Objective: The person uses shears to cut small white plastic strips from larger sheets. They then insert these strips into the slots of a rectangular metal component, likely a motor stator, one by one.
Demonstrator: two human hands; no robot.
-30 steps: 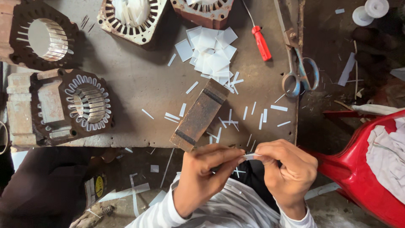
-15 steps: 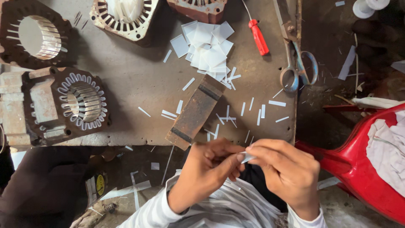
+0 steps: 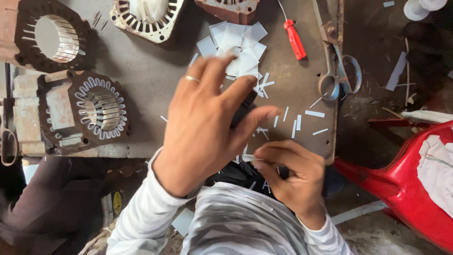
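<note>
- Stators sit along the worktop's left side: one (image 3: pixel 54 38) at the far left corner has bare slots, while another (image 3: pixel 99 107) below it, near the front edge, shows white liners in its slots, so by my reading that lining is done or close to it.
- Third stator (image 3: pixel 146 16) at the far edge holds something white in its bore; how far it is lined I cannot tell.
- Left hand (image 3: pixel 207 125) is raised over the middle of the worktop, fingers spread, gripping nothing, and it hides what lies beneath.
- Paper squares (image 3: pixel 238 45) are piled just beyond its fingertips, still uncut.
- Right hand (image 3: pixel 292 177) is at the front edge, fingers pinched on a small white strip (image 3: pixel 248 157).
- Cut strips (image 3: pixel 302 120) lie scattered toward the right edge, waiting for use.
- Screwdriver (image 3: pixel 294 38), red-handled, lies near the far edge, clear of the hands.
- Scissors (image 3: pixel 339 75) rest at the right edge.
- Red seat (image 3: pixel 406 184) crowds the right side, off the worktop.
</note>
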